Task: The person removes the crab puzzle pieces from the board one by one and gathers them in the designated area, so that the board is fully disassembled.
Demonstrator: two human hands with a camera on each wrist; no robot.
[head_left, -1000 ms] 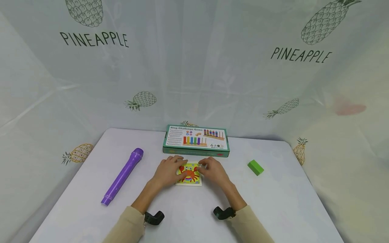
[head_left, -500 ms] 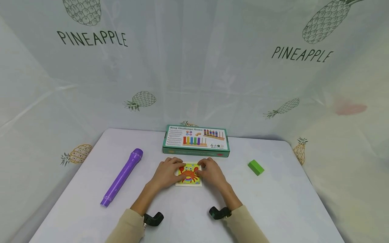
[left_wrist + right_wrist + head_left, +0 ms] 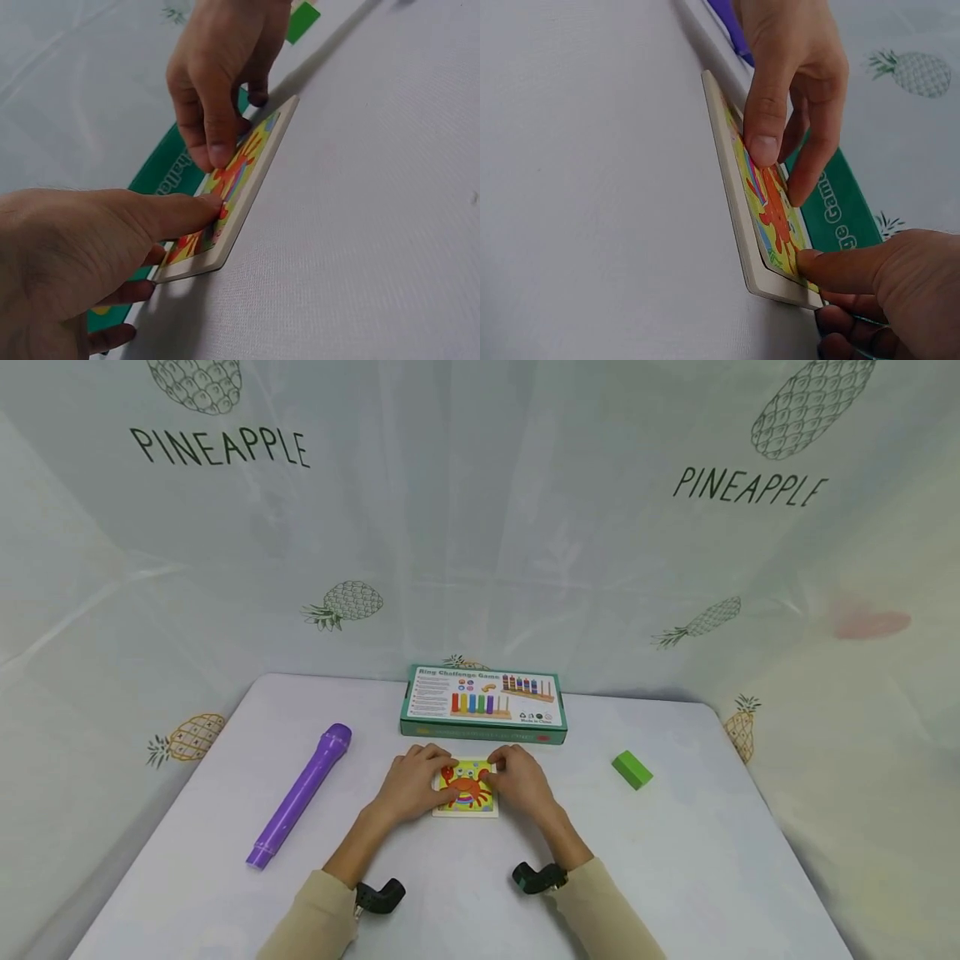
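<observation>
A square wooden crab puzzle, with a pale border and a bright red and yellow picture, lies flat in front of the box. My left hand grips its left side, thumb on the picture and fingertips around the edge. At the opposite side my right hand holds it likewise; the right wrist view shows the thumb pressing near a corner and the other fingers curled by the rim. Both hands hide parts of the picture's upper corners in the head view.
Behind the puzzle stands a green and white Ring Challenge Game box. A purple tube with a wider end lies to the left, and a green block to the right. A pineapple-print curtain hangs behind the white table.
Both hands keep their places at the puzzle's sides, with the right forearm shifted slightly left. The head view has tilted a little; the puzzle, box, tube and block stay put.
</observation>
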